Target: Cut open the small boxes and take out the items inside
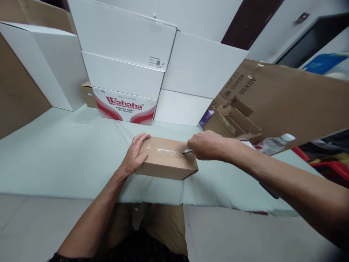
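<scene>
A small brown cardboard box (166, 165) lies on the cloth-covered table in front of me, with clear tape (166, 150) along the seam of its top. My left hand (136, 153) grips the box's left end, fingers over the far edge and thumb on the near side of the top. At the opposite end, my right hand (205, 145) is closed in a fist around a slim utility knife (187, 150). Only the knife's pale front part shows, and its tip touches the tape near the right end. The rest of it is hidden in my fist.
Stacked white cartons (122, 76), one printed Wahaha, stand behind the box. An open brown carton (231, 122) and a clear bottle (275, 143) are at the right, before a large cardboard sheet (289, 98). The table's (68, 156) near edge runs close to my legs.
</scene>
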A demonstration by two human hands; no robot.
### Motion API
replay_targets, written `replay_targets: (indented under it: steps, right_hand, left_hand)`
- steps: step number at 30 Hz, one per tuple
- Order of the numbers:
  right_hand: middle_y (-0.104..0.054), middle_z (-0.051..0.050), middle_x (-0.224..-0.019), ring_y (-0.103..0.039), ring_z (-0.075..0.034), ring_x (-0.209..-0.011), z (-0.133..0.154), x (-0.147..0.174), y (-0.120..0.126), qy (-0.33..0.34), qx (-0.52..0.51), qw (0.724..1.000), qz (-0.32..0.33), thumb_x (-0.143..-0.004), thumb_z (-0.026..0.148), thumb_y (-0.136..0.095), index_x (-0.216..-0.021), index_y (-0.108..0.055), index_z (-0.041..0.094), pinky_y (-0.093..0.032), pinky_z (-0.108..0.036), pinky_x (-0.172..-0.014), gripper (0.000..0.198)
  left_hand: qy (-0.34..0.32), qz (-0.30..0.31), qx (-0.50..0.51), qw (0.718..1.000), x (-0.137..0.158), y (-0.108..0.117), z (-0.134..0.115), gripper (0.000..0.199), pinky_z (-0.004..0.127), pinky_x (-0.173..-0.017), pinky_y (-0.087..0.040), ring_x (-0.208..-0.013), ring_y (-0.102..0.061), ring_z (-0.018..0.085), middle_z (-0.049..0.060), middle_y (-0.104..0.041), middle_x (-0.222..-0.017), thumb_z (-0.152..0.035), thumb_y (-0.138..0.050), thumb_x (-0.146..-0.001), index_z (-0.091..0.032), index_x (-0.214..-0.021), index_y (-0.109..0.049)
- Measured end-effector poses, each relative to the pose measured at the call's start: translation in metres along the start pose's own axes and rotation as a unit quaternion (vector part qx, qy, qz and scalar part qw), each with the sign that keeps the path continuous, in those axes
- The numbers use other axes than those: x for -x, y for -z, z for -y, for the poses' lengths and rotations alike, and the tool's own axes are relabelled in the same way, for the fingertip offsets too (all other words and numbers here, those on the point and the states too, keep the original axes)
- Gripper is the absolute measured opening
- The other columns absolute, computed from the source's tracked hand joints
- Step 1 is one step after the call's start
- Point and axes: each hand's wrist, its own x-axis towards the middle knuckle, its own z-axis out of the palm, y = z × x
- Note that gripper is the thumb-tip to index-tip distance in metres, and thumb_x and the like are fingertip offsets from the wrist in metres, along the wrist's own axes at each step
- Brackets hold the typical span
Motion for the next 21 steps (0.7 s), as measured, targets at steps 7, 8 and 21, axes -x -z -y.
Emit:
replay_targets:
  steps: [7,8,21]
  right_hand:
    - [-0.077,-0.009,-0.087,-0.070,-0.024,-0.078,-0.040,0.040,-0.023,-0.049,0.016,0.997,0.054,-0.094,0.023,-0.050,-0.102,-0.079,0.025,-0.037,-0.032,-0.063,0.031]
    - [-0.078,-0.008,-0.087,-0.069,-0.024,-0.077,-0.047,0.044,-0.028,-0.052,0.010,0.998,0.043,-0.094,0.024,-0.050,-0.103,-0.079,0.026,-0.035,-0.031,-0.062,0.031]
    - [-0.078,-0.014,-0.116,-0.072,-0.024,-0.105,-0.061,0.056,-0.160,-0.213,-0.211,0.951,-0.079,-0.104,0.027,-0.036,-0.132,-0.068,0.015,-0.046,-0.027,-0.078,0.044]
  left_hand:
    - [-0.006,-0.007,-0.017,1.000,0.001,0.000,-0.002,0.066,0.056,-0.126,-0.030,-0.148,-0.041,0.036,0.017,-0.057,-0.146,-0.021,-0.048,-0.073,-0.010,-0.138,-0.056]
    - [-0.006,-0.006,-0.022,1.000,0.001,0.000,-0.003,0.066,0.056,-0.126,-0.030,-0.148,-0.041,0.035,0.017,-0.058,-0.146,-0.021,-0.048,-0.073,-0.011,-0.138,-0.056]
    - [-0.010,-0.014,-0.032,0.999,0.005,0.001,-0.001,0.057,0.063,-0.127,-0.026,-0.152,-0.040,0.037,0.013,-0.060,-0.149,-0.028,-0.051,-0.079,-0.018,-0.134,-0.062]
